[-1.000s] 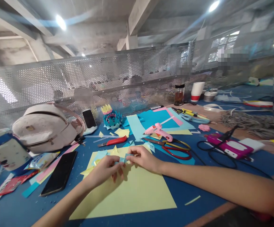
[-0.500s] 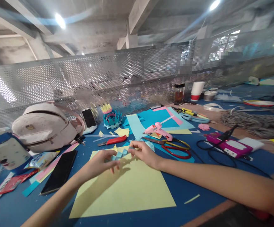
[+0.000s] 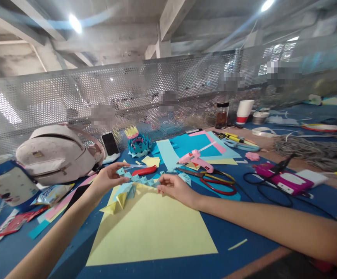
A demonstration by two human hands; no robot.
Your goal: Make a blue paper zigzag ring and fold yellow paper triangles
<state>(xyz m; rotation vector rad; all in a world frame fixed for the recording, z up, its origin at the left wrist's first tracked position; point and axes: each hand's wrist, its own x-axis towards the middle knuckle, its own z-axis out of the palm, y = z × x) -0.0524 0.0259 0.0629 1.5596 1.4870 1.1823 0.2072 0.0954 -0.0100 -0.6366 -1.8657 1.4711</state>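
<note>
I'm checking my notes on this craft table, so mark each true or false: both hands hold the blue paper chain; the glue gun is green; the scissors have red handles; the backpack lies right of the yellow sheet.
1. Both hands, left hand and right hand, hold the blue paper chain: true.
2. The glue gun is green: false, it is pink.
3. The scissors have red handles: true.
4. The backpack lies right of the yellow sheet: false, it lies to the left.
</note>
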